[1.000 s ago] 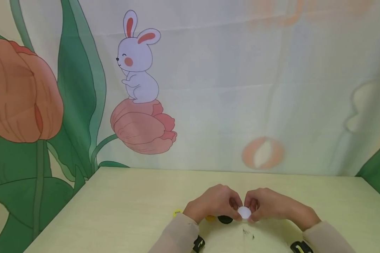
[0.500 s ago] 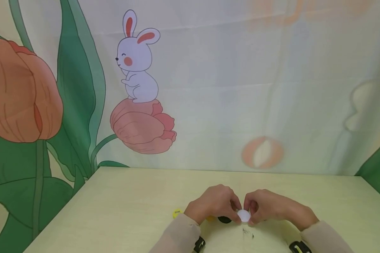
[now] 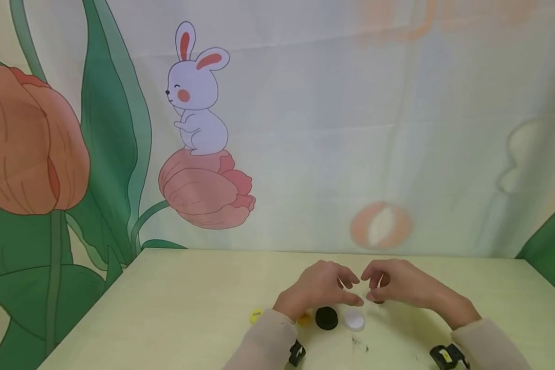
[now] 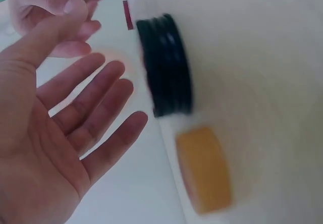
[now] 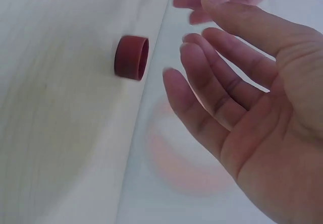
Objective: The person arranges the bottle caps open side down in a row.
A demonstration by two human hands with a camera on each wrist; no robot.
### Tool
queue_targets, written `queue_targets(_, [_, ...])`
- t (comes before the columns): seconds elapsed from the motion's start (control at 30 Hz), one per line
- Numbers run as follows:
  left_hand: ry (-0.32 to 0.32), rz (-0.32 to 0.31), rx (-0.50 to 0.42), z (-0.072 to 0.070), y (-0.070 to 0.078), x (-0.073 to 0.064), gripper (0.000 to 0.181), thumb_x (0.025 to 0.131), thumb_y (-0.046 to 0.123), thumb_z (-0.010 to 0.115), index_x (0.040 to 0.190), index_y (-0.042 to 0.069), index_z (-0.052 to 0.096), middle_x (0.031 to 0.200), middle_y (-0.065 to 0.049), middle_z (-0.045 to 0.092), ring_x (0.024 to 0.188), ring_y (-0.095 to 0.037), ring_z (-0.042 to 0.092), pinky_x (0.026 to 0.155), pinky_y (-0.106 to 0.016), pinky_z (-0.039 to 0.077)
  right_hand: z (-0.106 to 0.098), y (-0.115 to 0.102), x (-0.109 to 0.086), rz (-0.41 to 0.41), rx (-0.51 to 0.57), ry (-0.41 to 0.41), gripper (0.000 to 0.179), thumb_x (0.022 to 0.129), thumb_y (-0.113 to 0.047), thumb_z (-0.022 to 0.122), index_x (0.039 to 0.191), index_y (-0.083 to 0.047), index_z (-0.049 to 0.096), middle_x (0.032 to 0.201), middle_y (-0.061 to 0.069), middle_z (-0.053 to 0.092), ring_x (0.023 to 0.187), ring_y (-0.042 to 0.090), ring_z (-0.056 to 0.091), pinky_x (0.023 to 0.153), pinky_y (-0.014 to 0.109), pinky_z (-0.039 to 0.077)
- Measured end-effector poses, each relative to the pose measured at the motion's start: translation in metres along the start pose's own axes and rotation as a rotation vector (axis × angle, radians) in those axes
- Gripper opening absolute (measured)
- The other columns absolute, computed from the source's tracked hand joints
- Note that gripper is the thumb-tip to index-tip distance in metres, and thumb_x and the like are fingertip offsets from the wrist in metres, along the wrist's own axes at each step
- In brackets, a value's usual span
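Note:
My left hand (image 3: pixel 324 288) hovers over the table with fingers loosely extended, holding nothing. Facing it from the right, my right hand (image 3: pixel 400 282) is likewise relaxed and holds nothing. A white round cap (image 3: pixel 354 319) lies just below the fingertips, beside a black cap (image 3: pixel 326 318) with ridged sides. Left of the black one is an orange-yellow cap (image 3: pixel 304 319), partly behind the left wrist. In the right wrist view a dark red cap (image 5: pixel 130 57), hollow at one end, sits close to the right fingers; the head view shows only a bit of it under that hand.
A yellow cap (image 3: pixel 256 315) with small dark print lies farther left, by the left sleeve. Dark scuff marks (image 3: pixel 357 341) show on the pale wooden table (image 3: pixel 189 308). Behind its far edge hangs a cloth (image 3: pixel 305 128) printed with a rabbit and tulips.
Both hands have let go of the white cap and lifted off it. It now lies on the table, and more of the black cap shows. The red cap has come into sight under the right hand.

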State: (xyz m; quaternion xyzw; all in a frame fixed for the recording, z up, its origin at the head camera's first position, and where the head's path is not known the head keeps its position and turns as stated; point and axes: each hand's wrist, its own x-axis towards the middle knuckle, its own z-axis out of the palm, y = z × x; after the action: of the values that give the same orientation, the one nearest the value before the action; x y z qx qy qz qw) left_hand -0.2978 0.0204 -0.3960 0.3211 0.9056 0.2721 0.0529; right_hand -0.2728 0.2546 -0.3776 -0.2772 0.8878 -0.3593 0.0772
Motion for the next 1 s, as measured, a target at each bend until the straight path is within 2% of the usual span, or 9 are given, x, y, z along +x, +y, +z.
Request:
queue_targets(0.13, [0.050, 0.002, -0.002, 0.006, 0.004, 0.009, 0.039, 0.088, 0.035, 0.089, 0.122, 0.017, 0.080, 0.104, 0.010, 0.077, 0.095, -0.001, 0.069, 0.082, -0.020, 0.053, -0.004, 0.010, -0.002, 0.020, -0.035, 0.046, 0.034, 0.091, -0.017, 0.084, 0.118, -0.002, 0.069, 0.093, -0.001, 0.067, 0.081, 0.018, 0.068, 0.074, 0.033, 0.054])
queue_targets(0.27, [0.052, -0.022, -0.021, 0.013, 0.009, 0.017, 0.039, 0.086, 0.032, 0.091, 0.120, 0.016, 0.080, 0.103, 0.009, 0.078, 0.096, -0.002, 0.069, 0.083, -0.020, 0.052, -0.007, 0.020, -0.005, 0.023, -0.046, 0.066, 0.034, 0.091, -0.017, 0.084, 0.118, -0.002, 0.070, 0.094, -0.001, 0.067, 0.084, 0.016, 0.065, 0.074, 0.033, 0.053])
queue_targets(0.43, [0.048, -0.069, -0.059, 0.019, 0.014, 0.027, 0.038, 0.084, 0.026, 0.092, 0.118, 0.015, 0.080, 0.103, 0.009, 0.078, 0.095, -0.003, 0.069, 0.084, -0.020, 0.052, -0.009, 0.030, -0.008, 0.045, -0.019, 0.049, 0.034, 0.091, -0.016, 0.084, 0.118, -0.001, 0.070, 0.094, 0.001, 0.066, 0.086, 0.020, 0.065, 0.074, 0.034, 0.053])
queue_targets(0.57, [0.045, -0.084, -0.076, 0.021, 0.017, 0.032, 0.034, 0.085, 0.022, 0.092, 0.116, 0.015, 0.081, 0.102, 0.009, 0.078, 0.094, -0.004, 0.069, 0.084, -0.021, 0.053, -0.011, 0.036, -0.009, 0.076, 0.002, 0.015, 0.035, 0.090, -0.014, 0.084, 0.119, 0.000, 0.069, 0.094, 0.002, 0.067, 0.085, 0.021, 0.065, 0.074, 0.034, 0.054])
queue_targets(0.77, [0.013, -0.065, -0.012, 0.024, 0.021, 0.037, 0.030, 0.087, 0.023, 0.090, 0.115, 0.015, 0.082, 0.097, 0.009, 0.078, 0.088, -0.002, 0.068, 0.079, -0.019, 0.052, -0.009, 0.045, -0.008, 0.052, 0.038, -0.022, 0.034, 0.087, -0.007, 0.084, 0.117, 0.002, 0.070, 0.090, 0.002, 0.068, 0.079, 0.019, 0.065, 0.070, 0.031, 0.054])
queue_targets(1.0, [-0.007, -0.043, 0.067, 0.024, 0.024, 0.036, 0.024, 0.089, 0.020, 0.088, 0.112, 0.015, 0.083, 0.090, 0.011, 0.078, 0.088, -0.001, 0.067, 0.079, -0.017, 0.050, -0.002, 0.050, -0.004, 0.072, 0.001, -0.003, 0.026, 0.085, -0.008, 0.087, 0.107, -0.006, 0.073, 0.087, 0.000, 0.067, 0.079, 0.017, 0.063, 0.068, 0.030, 0.053])
